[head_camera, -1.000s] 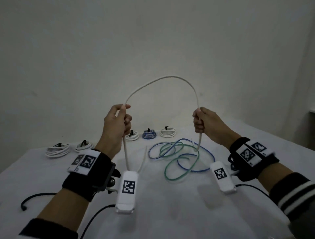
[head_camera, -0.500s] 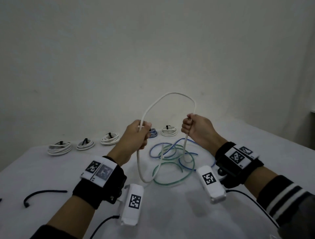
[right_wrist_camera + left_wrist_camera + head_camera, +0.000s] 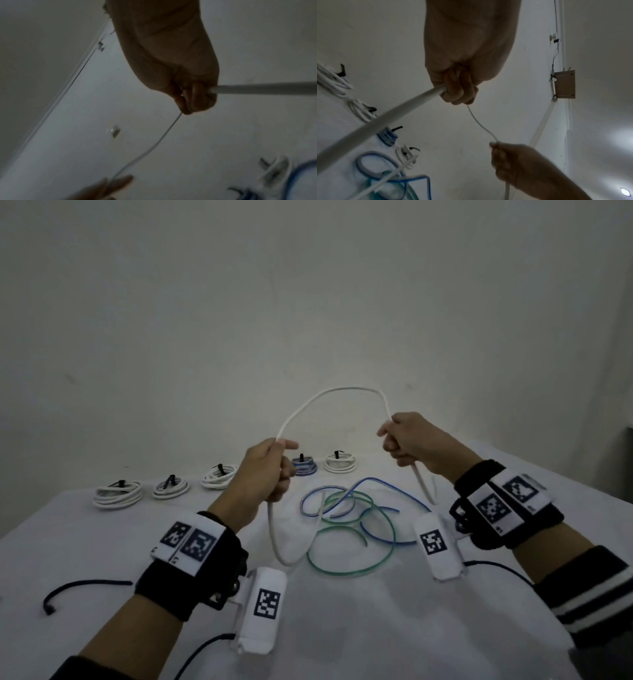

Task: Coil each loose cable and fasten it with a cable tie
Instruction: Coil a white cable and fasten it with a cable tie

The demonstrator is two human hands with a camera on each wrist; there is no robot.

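A loose white cable [image 3: 329, 396] arches in the air between both hands above the white table [image 3: 342, 628]. My left hand [image 3: 270, 470] grips it at the left; below the fist a loop [image 3: 284, 553] hangs to the table. My right hand [image 3: 407, 445] grips the other side, and a short end [image 3: 423, 486] sticks out beneath it. The left wrist view shows the left fist [image 3: 457, 86] closed round the thick white cable [image 3: 385, 117], with the right hand [image 3: 508, 162] beyond. The right fist [image 3: 193, 97] is curled round the cable [image 3: 257, 89].
Loose blue [image 3: 376, 508] and green [image 3: 352, 546] cables lie tangled mid-table. Several tied coils stand along the far edge: white ones [image 3: 118, 494] [image 3: 170, 488] [image 3: 219, 476] [image 3: 340, 463] and a blue one [image 3: 304, 466]. A black cable end [image 3: 78, 589] lies at the near left.
The hands came together from a wide spread, forming a hanging loop under the left hand, and have now moved apart again, the right hand rising and sliding toward the cable's end.
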